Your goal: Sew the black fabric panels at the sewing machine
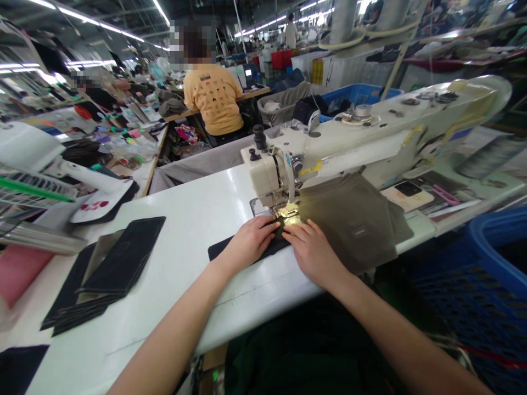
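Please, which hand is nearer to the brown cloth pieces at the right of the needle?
The right hand: it is at the left edge of the brown cloth pieces. The left hand is farther left, on the black cloth.

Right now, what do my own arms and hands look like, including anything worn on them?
Your left hand and right hand are bare, with no gloves, rings or watch that I can see. The left forearm and right forearm are uncovered too, with no sleeves in view.
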Demonstrator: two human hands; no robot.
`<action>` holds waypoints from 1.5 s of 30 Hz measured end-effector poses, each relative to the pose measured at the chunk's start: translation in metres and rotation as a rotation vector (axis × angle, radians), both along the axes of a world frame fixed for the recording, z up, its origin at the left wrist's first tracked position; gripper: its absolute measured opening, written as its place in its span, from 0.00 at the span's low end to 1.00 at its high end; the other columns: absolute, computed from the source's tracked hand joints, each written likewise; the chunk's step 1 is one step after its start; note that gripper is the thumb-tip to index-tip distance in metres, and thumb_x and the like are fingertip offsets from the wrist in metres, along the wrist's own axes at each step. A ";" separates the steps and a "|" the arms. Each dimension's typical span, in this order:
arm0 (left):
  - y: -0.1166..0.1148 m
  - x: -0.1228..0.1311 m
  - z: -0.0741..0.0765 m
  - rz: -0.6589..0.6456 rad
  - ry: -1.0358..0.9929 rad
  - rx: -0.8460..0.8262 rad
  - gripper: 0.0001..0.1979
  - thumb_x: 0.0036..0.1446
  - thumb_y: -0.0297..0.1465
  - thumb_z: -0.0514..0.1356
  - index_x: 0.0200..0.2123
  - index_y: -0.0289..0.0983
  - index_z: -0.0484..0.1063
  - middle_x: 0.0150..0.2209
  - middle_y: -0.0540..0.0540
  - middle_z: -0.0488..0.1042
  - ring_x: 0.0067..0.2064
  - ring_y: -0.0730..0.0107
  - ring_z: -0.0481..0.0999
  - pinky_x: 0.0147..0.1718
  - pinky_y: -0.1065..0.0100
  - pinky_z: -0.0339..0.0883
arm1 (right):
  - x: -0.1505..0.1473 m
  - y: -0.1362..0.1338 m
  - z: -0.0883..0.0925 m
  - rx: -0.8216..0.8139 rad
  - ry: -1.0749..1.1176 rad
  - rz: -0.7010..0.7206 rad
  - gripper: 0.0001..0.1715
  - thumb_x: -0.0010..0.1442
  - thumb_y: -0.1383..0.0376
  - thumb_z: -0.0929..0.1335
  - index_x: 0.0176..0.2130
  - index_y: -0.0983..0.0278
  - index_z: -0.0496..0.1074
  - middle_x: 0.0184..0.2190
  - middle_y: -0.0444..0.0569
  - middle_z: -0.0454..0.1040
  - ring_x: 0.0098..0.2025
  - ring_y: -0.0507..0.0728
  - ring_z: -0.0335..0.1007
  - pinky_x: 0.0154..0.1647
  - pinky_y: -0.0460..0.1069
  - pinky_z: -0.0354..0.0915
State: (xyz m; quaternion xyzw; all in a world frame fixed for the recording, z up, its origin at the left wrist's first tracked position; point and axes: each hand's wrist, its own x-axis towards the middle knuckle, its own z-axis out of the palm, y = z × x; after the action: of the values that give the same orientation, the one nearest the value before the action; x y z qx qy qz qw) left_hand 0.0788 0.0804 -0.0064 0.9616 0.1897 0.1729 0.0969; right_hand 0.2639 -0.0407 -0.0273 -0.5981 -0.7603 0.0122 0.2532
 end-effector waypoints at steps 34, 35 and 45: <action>0.014 -0.004 0.004 0.006 0.100 0.103 0.18 0.70 0.33 0.51 0.55 0.33 0.74 0.57 0.36 0.73 0.59 0.55 0.72 0.59 0.52 0.70 | 0.005 0.026 0.004 -0.041 -0.088 -0.009 0.22 0.66 0.74 0.60 0.55 0.65 0.73 0.54 0.56 0.74 0.56 0.63 0.66 0.67 0.65 0.53; 0.017 -0.003 0.003 0.009 0.099 0.095 0.18 0.70 0.32 0.51 0.55 0.33 0.74 0.57 0.36 0.73 0.59 0.55 0.72 0.59 0.52 0.70 | 0.005 0.025 0.004 -0.037 -0.085 -0.010 0.22 0.66 0.75 0.60 0.55 0.65 0.73 0.54 0.56 0.74 0.56 0.63 0.66 0.67 0.65 0.52; 0.023 -0.003 -0.006 0.032 0.070 0.108 0.19 0.71 0.34 0.51 0.58 0.33 0.72 0.58 0.36 0.72 0.60 0.53 0.71 0.60 0.51 0.69 | 0.002 0.008 0.000 0.018 -0.035 0.007 0.23 0.65 0.77 0.60 0.54 0.67 0.73 0.53 0.57 0.74 0.56 0.61 0.68 0.67 0.62 0.56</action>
State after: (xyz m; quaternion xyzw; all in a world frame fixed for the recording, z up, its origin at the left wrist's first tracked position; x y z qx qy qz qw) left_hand 0.0754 0.1036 -0.0124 0.9678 0.1986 0.1509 0.0353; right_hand 0.2661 -0.0324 -0.0268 -0.5933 -0.7667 -0.0041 0.2451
